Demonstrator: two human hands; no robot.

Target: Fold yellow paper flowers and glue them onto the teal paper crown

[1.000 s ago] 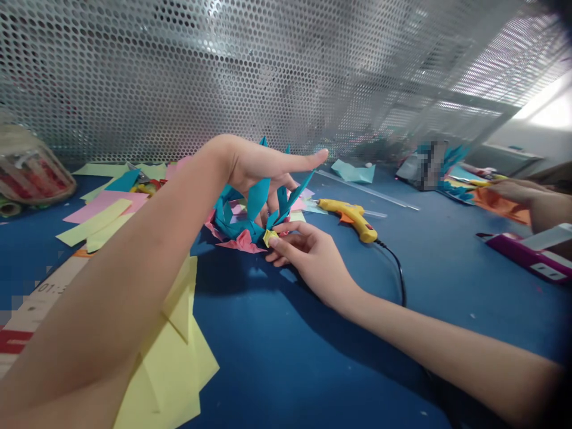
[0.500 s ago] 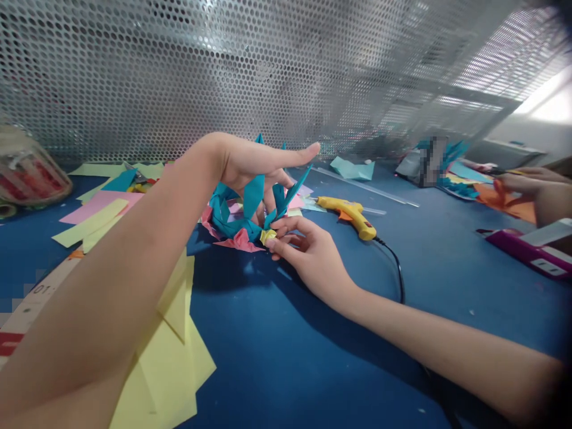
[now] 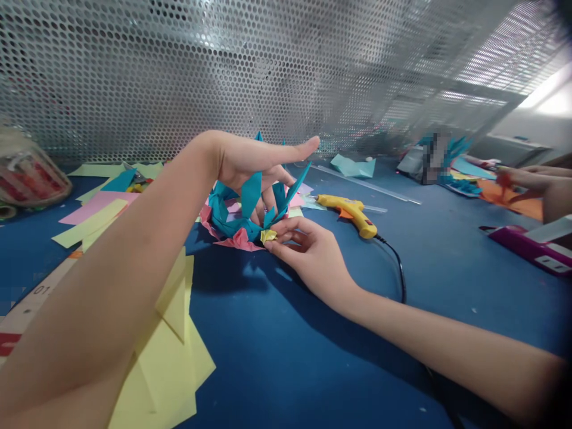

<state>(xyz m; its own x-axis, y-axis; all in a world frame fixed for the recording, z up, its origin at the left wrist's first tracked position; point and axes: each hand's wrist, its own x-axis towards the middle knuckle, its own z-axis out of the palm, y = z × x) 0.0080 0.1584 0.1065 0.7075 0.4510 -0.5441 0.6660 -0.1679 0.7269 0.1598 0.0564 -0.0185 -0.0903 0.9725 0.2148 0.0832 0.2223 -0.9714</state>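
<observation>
A teal paper flower (image 3: pixel 250 205) with pointed petals sits on pink paper on the blue table (image 3: pixel 277 351). My left hand (image 3: pixel 254 161) arches over it, thumb stretched out, its fingers reaching down among the petals. My right hand (image 3: pixel 308 253) comes in from the right and pinches a small crumpled yellow paper piece (image 3: pixel 269 236) against the flower's near edge.
A yellow glue gun (image 3: pixel 351 213) with a black cord lies right of the flower. Yellow sheets (image 3: pixel 174 351) lie under my left arm; pink and yellow strips (image 3: pixel 96 217) at the left. A perforated metal wall stands behind. Another person's hands (image 3: pixel 536 187) work on orange paper at the far right, by a purple box (image 3: pixel 531 250).
Both hands stay at the flower. My right fingers have shifted slightly around the yellow piece. The view has drifted a little.
</observation>
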